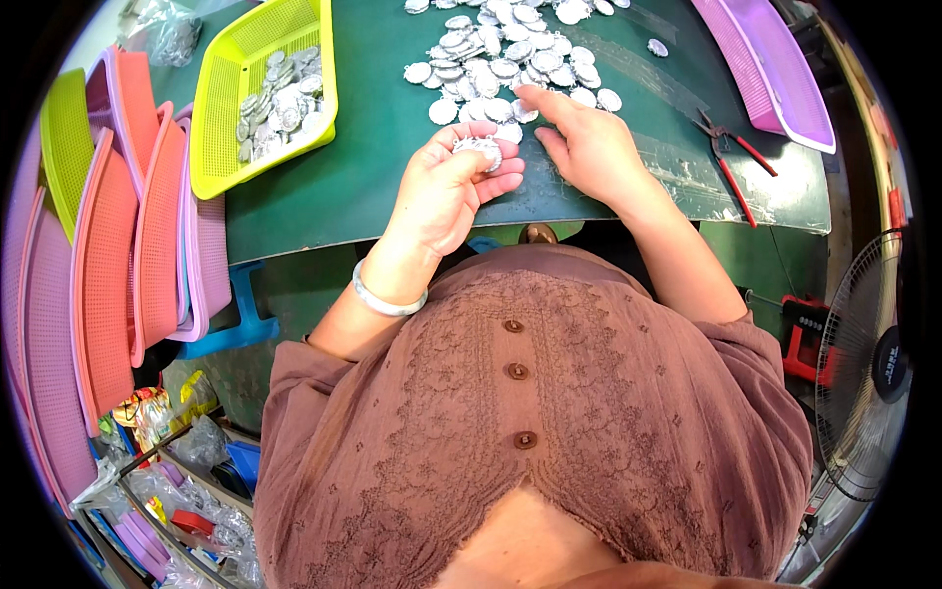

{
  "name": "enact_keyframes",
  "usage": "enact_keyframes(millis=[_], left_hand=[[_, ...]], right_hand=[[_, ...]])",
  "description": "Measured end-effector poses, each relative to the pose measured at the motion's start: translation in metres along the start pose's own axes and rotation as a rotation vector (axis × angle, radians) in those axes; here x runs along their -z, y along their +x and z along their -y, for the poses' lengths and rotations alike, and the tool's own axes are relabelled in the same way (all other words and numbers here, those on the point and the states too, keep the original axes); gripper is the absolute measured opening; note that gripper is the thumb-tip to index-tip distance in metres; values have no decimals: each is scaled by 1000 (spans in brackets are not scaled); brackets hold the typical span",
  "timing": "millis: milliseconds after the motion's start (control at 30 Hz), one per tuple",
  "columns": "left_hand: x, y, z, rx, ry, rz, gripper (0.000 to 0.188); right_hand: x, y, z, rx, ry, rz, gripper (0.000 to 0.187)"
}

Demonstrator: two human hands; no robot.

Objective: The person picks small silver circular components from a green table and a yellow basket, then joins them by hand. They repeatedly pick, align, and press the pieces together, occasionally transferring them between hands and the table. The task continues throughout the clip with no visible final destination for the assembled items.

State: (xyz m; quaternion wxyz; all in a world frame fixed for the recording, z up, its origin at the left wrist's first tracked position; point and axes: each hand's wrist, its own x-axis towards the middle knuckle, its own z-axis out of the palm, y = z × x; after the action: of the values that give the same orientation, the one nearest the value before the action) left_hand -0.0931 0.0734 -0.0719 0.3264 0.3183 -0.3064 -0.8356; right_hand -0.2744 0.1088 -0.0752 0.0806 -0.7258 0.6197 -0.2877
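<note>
My left hand [439,187] is turned palm up, its thumb pressing a few silvery oval pendants [477,150] against the curled fingers. A white bangle [385,300] circles that wrist. Just to the right, my right hand [592,147] is at the near edge of a loose heap of the same pendants [505,67]. Its index finger reaches to a pendant [524,111] there, while the thumb stands apart from that finger. Whether the fingertip touches this pendant I cannot tell. Pieces in the heap lie flat or overlap on the green table [383,137].
A yellow-green basket [214,147] with more pendants stands at the left, a purple basket [760,74] at the far right. Red-handled pliers [731,157] lie right of my right hand. Stacked coloured baskets [103,275] crowd the left side. A fan [863,368] stands at the right.
</note>
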Motion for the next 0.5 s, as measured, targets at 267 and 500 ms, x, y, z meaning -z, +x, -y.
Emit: enact_keyframes(millis=[267, 500], left_hand=[[4, 0, 1, 25, 34, -30, 18], [7, -1, 0, 8, 20, -28, 14]], right_hand=[[-8, 15, -3, 92, 50, -57, 36], [-10, 26, 6, 62, 17, 12, 30]])
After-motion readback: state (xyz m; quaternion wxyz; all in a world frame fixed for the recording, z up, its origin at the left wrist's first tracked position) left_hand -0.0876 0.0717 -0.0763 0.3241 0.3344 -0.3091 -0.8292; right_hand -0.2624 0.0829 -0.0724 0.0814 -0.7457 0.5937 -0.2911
